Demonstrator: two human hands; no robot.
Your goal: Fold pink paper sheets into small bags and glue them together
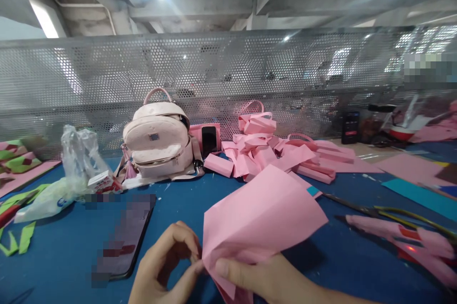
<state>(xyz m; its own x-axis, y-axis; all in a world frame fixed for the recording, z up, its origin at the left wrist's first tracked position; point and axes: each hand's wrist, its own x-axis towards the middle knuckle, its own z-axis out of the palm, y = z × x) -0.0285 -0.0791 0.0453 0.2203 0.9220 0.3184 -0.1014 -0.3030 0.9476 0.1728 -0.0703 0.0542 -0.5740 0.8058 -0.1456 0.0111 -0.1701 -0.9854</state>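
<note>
Pink sheet of folded paper (pixel 260 218) held low over the blue felt-covered table (pixel 64 256), fanned up and to the right from a pinched corner. Left hand (pixel 166 266) closed, thumb and fingertips nipping that corner; right hand (pixel 271 280) gripping the sheet's lower edge from beneath, thumb flat on top. Step in hand looks like creasing a fold at the corner; the next move likely calls for running the crease firm while both hands keep the edges lined up.

Nearby: dark smartphone (pixel 124 242) lying flat just left of the hands, pale pink leather backpack (pixel 159 140) at the back, heap of pink paper strips and folded pieces (pixel 271 152) to its right, scissors with yellow-green handles (pixel 385 211) well right of the sheet.

Hidden or unclear: underside of the sheet and the right fingers are covered by paper; both wrists cut off at the bottom edge; pink objects at far right are blurred, possibly finished paper pieces; phone screen unreadable
</note>
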